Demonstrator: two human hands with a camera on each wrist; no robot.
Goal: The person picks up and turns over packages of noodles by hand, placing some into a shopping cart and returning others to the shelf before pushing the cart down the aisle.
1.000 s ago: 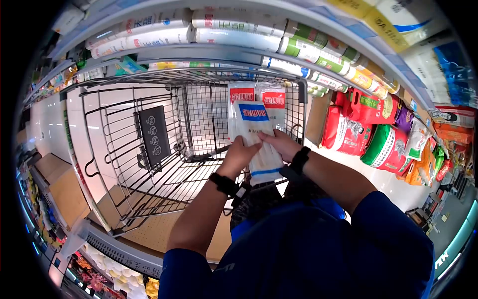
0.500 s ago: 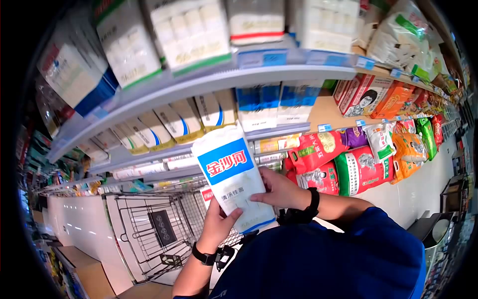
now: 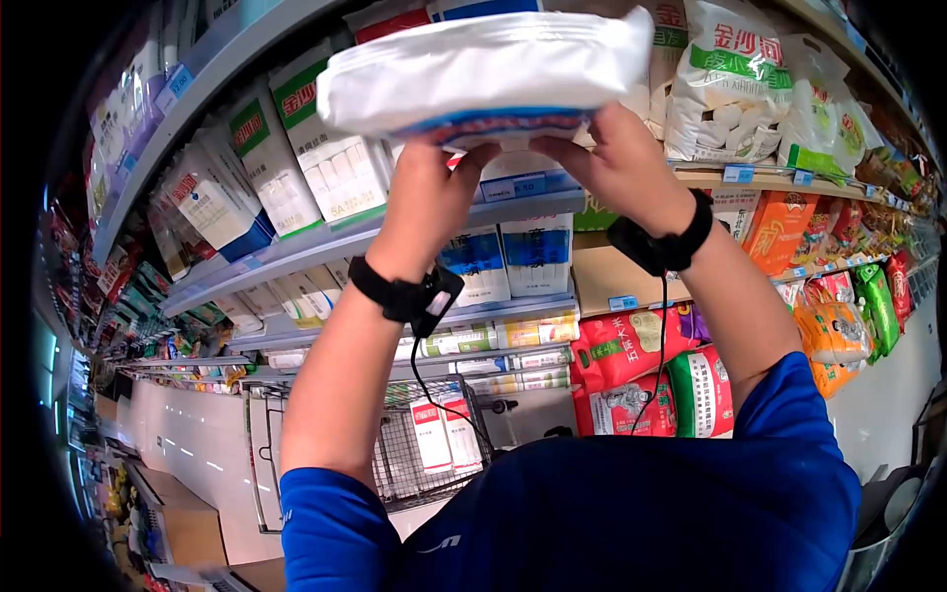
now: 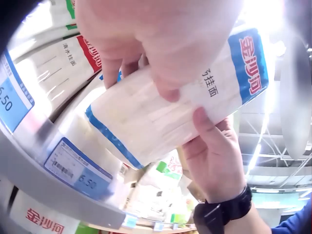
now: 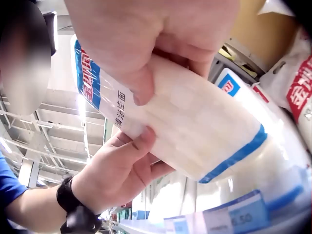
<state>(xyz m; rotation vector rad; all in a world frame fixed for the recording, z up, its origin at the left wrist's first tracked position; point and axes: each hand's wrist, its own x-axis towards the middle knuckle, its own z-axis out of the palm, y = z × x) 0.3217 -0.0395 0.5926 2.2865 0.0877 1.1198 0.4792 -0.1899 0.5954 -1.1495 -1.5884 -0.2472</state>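
Both hands grip a white pack of dried noodles (image 3: 483, 74) with a blue band, lifted in front of a shelf. My left hand (image 3: 426, 202) holds one side, thumb on the printed face (image 4: 146, 114); my right hand (image 3: 636, 173) holds the opposite side the same way. In the right wrist view the pack's lower end, edged with a blue stripe (image 5: 234, 156), is close to the shelf edge. Similar white packs (image 5: 273, 131) lie on that shelf behind it. In the head view the held pack hides part of the shelf.
Price tags (image 4: 78, 168) line the shelf edge. Green-banded noodle packs (image 3: 330, 148) stand to the left, flour bags (image 3: 730, 89) to the right. Below are a shopping cart (image 3: 395, 483) with red-labelled packs (image 3: 444, 434) in it, and red rice bags (image 3: 626, 350).
Both hands have raised the noodle pack from over the cart up to the shelf, tipping its end toward the shelf. The head view has swung up from the cart to the shelves.
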